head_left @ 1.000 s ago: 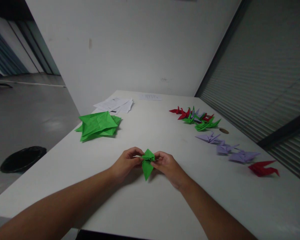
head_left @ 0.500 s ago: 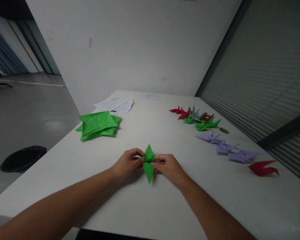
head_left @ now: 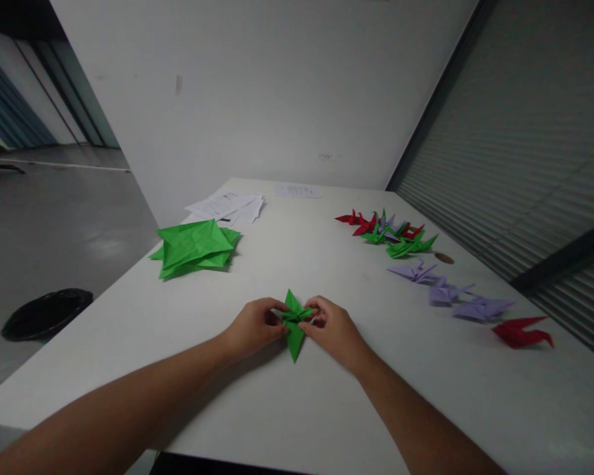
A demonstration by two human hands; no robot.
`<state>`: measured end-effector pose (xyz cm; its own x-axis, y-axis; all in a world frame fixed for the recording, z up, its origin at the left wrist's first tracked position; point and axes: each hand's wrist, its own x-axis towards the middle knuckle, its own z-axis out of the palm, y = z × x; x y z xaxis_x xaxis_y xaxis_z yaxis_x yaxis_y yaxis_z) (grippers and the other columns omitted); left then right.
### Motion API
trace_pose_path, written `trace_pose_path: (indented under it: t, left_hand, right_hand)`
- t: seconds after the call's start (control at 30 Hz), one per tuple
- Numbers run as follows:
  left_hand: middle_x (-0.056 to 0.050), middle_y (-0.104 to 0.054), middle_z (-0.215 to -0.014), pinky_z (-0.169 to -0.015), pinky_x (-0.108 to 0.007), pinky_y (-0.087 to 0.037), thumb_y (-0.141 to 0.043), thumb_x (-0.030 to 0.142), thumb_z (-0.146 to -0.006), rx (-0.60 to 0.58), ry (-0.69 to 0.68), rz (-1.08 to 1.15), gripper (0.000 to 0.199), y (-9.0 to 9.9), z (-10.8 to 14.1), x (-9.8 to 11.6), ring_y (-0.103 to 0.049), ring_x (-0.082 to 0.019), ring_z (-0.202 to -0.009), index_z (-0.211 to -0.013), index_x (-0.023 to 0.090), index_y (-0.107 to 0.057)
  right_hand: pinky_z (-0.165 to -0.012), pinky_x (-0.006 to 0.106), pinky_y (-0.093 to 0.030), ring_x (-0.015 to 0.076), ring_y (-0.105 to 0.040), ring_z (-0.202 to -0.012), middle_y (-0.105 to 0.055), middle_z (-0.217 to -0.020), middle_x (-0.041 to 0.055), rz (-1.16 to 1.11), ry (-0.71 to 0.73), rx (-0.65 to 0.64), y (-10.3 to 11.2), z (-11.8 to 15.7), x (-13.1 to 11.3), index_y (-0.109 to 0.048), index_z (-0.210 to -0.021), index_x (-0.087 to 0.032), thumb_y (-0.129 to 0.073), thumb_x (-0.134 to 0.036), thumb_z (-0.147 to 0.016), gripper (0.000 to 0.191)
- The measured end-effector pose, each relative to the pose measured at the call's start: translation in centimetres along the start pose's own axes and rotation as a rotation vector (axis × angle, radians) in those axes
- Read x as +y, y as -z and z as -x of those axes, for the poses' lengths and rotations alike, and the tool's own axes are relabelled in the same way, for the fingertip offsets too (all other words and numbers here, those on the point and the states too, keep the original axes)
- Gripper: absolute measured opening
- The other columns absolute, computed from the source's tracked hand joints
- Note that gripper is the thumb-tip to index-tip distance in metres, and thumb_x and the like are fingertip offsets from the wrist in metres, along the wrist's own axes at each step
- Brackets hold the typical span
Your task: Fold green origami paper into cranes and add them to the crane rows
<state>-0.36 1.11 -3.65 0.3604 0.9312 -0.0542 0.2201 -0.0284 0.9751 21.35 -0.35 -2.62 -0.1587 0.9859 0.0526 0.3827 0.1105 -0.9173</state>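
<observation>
A green origami crane (head_left: 295, 336), partly folded, lies between my two hands low over the white table (head_left: 297, 409). One of its long points faces away from me and the other toward me. My left hand (head_left: 257, 323) pinches its left side between thumb and fingers. From the right, my right hand (head_left: 332, 328) grips a flap with thumb and forefinger. The fingertips cover part of the folds at the middle.
Green creased paper sheets (head_left: 193, 247) are piled at the left, with printed papers (head_left: 225, 206) behind. Finished cranes in red, green and purple (head_left: 482, 308) line the right side, near a brown disc (head_left: 444, 258). A black-lined bin (head_left: 47, 315) stands on the floor at left.
The crane's far point has tipped a little to the left. My right fingers have lifted slightly and moved a flap out to the right; the left hand has barely shifted.
</observation>
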Motion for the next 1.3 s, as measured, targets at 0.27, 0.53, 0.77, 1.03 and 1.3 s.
trace_pose_path:
  t: [0.27, 0.53, 0.77, 1.03, 1.3]
  left_hand:
    - [-0.006, -0.072, -0.096, -0.068, -0.028, -0.055, -0.076, 0.019, -0.071, 0.083, -0.12, -0.297, 0.035, 1.0, 0.3, 0.7, -0.069, -0.016, -0.074, -0.106, 0.017, -0.076]
    - [-0.002, -0.073, -0.089, -0.065, -0.026, -0.054, -0.08, 0.018, -0.07, 0.029, -0.065, -0.258, 0.048, 1.3, 0.4, 1.8, -0.067, -0.015, -0.07, -0.116, 0.019, -0.066]
    - [-0.001, -0.073, -0.085, -0.064, -0.026, -0.051, -0.079, 0.017, -0.07, -0.001, -0.045, -0.301, 0.051, 1.2, 0.4, 1.5, -0.066, -0.014, -0.067, -0.118, 0.018, -0.064]
    - [0.002, -0.07, -0.074, -0.061, -0.025, -0.049, -0.077, 0.018, -0.071, -0.009, -0.047, -0.332, 0.048, 1.1, 0.4, 1.4, -0.066, -0.015, -0.064, -0.117, 0.018, -0.064]
    - [0.002, -0.07, -0.074, -0.059, -0.024, -0.049, -0.079, 0.022, -0.071, 0.015, -0.043, -0.317, 0.043, 1.2, 0.5, 1.5, -0.062, -0.013, -0.059, -0.113, 0.019, -0.066]
  right_hand:
    - [-0.067, 0.028, -0.05, 0.0162, -0.063, -0.073, -0.074, -0.092, 0.005, 0.134, 0.073, -0.035, -0.2, 0.0, -0.5, -0.077, -0.104, -0.017, -0.074, -0.011, -0.074, 0.031]
    - [-0.064, 0.027, -0.049, 0.0131, -0.059, -0.066, -0.069, -0.093, 0.0039, 0.167, 0.095, -0.044, -0.2, 0.0, -0.4, -0.076, -0.11, -0.017, -0.075, -0.01, -0.076, 0.035]
    - [-0.062, 0.025, -0.045, 0.0121, -0.056, -0.066, -0.066, -0.09, 0.0017, 0.203, 0.113, -0.076, -0.1, 0.0, -0.6, -0.077, -0.102, -0.018, -0.076, -0.007, -0.075, 0.029]
    - [-0.061, 0.025, -0.045, 0.0112, -0.055, -0.065, -0.064, -0.09, 0.0014, 0.218, 0.098, -0.095, -0.1, 0.1, -0.7, -0.076, -0.101, -0.017, -0.076, -0.008, -0.076, 0.026]
    - [-0.06, 0.025, -0.044, 0.0102, -0.052, -0.063, -0.063, -0.091, 0.0009, 0.162, 0.126, -0.04, -0.1, 0.1, -0.8, -0.073, -0.111, -0.017, -0.077, -0.008, -0.075, 0.038]
